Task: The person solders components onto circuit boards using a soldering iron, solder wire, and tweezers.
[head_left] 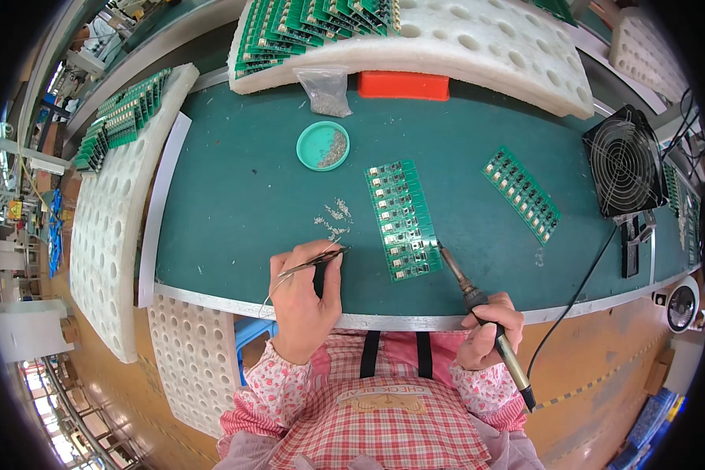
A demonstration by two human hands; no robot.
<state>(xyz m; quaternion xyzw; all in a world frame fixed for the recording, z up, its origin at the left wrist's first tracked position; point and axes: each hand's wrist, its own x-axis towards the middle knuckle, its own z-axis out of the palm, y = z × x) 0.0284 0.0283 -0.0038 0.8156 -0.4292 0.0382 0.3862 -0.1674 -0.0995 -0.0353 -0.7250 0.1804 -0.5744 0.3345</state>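
1. Nearest, we see the right hand (489, 333) gripping a soldering iron (471, 294), tip at the right edge of a green circuit board (399, 211).
2. Our left hand (299, 309) pinches tweezers (309, 264) and thin wire.
3. Ahead, that board lies flat between 1 pile of tiny parts (338, 210) and 1 smaller board (522, 196).
4. Farther, we find a turquoise dish (300, 150), then a red box (403, 86).

Soldering iron (456, 275) beside a circuit board (404, 222)

The right hand (491, 330) grips it, tip close to the board's right edge; the left hand (303, 301) pinches tweezers (315, 261) near loose small parts (338, 211) on the green worktop (235, 180). A second board (522, 194) lies farther right, near a black fan (623, 161)
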